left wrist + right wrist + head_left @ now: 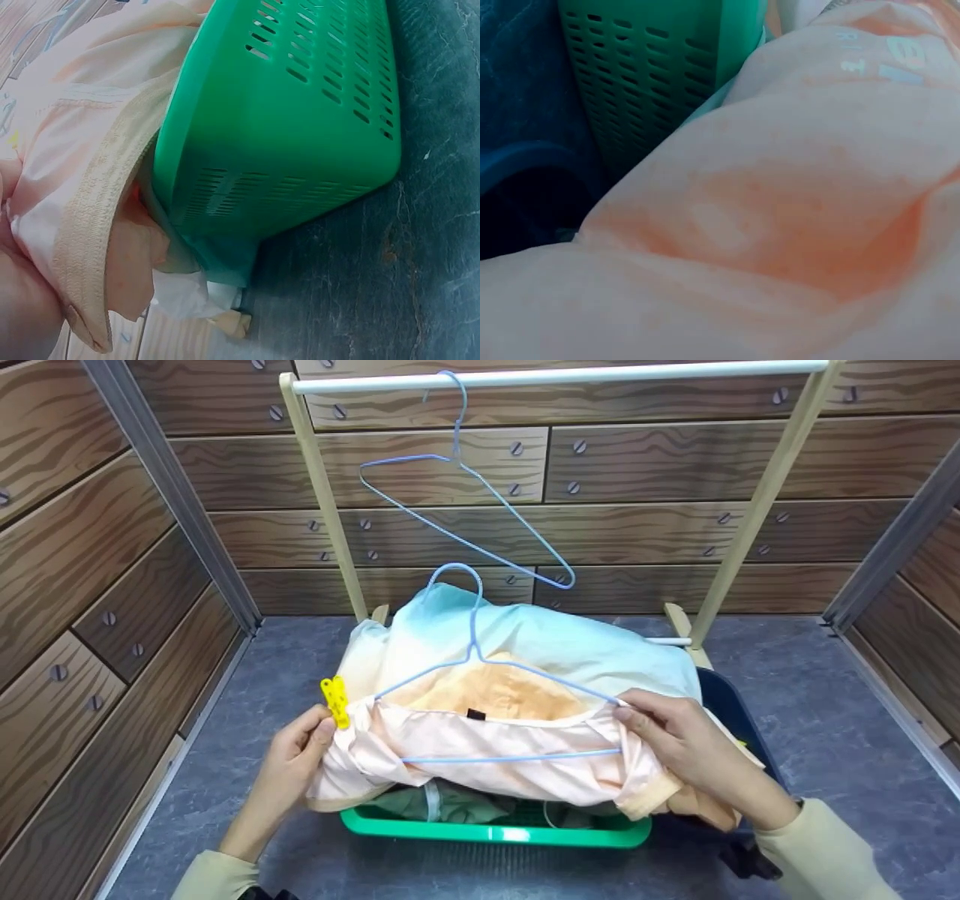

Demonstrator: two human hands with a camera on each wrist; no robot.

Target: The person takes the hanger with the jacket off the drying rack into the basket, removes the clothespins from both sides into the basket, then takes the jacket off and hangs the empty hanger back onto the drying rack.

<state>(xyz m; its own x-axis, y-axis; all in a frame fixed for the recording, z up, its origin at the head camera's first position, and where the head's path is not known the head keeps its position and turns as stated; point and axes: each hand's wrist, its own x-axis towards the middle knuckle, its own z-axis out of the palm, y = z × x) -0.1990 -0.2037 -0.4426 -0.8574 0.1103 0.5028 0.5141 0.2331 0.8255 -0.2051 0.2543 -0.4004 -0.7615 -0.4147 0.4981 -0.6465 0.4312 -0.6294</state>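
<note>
A pale pink shirt [487,780] that fades to light blue lies over a green basket, its collar opening towards me. Inside its neck sits a blue wire hanger [473,639], the hook standing up above the cloth. At the left shoulder a yellow clothespin [337,701] stands on the fabric. My left hand [296,750] pinches the shirt just beside that clothespin. On the other side my right hand [679,731] pinches the right shoulder, at the hanger's end. In the left wrist view, part of my left hand [26,300] shows by the hem. Cloth fills most of the right wrist view.
Behind the shirt stands a rack with a white bar [600,376], on which another blue hanger [517,506] hangs bare. The green basket [495,831] holds dark green cloth. A dark blue basket [724,697] stands to its right. Wood-patterned walls enclose the grey floor.
</note>
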